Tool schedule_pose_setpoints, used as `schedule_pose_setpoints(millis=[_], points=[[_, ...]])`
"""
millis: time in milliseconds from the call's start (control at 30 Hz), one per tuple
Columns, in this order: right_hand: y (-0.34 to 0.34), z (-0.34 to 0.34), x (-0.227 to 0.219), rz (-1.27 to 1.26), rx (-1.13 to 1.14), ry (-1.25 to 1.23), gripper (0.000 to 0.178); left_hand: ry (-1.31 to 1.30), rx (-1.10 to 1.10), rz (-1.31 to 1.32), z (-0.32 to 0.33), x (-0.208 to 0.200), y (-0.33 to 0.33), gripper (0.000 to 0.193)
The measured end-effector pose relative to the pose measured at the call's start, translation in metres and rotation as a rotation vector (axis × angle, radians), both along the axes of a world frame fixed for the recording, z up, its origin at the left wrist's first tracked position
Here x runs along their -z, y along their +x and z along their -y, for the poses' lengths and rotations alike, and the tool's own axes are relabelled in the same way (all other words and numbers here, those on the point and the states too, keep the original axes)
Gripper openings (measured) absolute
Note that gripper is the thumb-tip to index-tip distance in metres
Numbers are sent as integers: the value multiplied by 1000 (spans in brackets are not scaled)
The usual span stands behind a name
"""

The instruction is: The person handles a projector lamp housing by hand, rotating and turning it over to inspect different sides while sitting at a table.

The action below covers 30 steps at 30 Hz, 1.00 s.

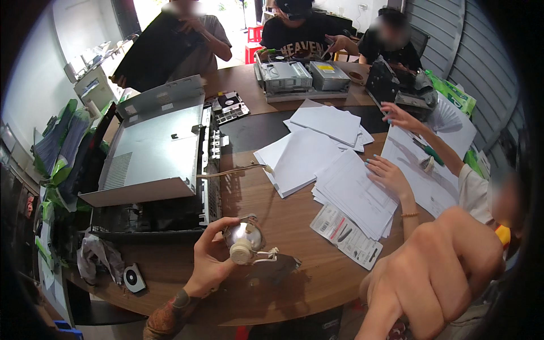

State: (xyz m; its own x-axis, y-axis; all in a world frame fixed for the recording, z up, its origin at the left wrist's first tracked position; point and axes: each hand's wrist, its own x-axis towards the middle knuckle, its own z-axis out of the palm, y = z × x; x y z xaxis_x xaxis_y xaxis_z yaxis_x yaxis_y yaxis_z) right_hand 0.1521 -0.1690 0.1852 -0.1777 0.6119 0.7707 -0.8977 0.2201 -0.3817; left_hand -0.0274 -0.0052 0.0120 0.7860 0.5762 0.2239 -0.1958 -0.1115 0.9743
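My left hand (pixel 208 260) is closed round a small shiny metal motor (pixel 252 231), holding it just above the near part of the wooden table (pixel 277 209). A cream round end piece and a short pale wire with a connector stick out of the motor on the near side. Close to the camera at the lower right, my right hand (pixel 428 272) is raised with its fingers curled tight. What those fingers hold, if anything, is hidden. To the left of the motor stands a grey sheet-metal equipment case (pixel 153 156), its panel tilted up over a black base.
Loose papers (pixel 309 156) and a blister-pack card (pixel 345 235) lie at the right. A person beside me rests a hand (pixel 391 177) on the papers. Three people stand across the table near opened metal units (pixel 286 76). A cable (pixel 238 170) sticks out from the case.
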Motion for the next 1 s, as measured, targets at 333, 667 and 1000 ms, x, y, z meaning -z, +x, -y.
schedule_pose_setpoints(millis=[333, 667, 1000], points=[[0, 9, -8, 121, 55, -55, 38, 6, 29, 40, 1, -7, -4, 62], [14, 10, -11, 271, -99, 29, 28, 4, 35, 73, 1, -10, -5, 63], [12, 19, -13, 295, -113, -58, 15, -55, -190, 244, -13, -9, -15, 63]])
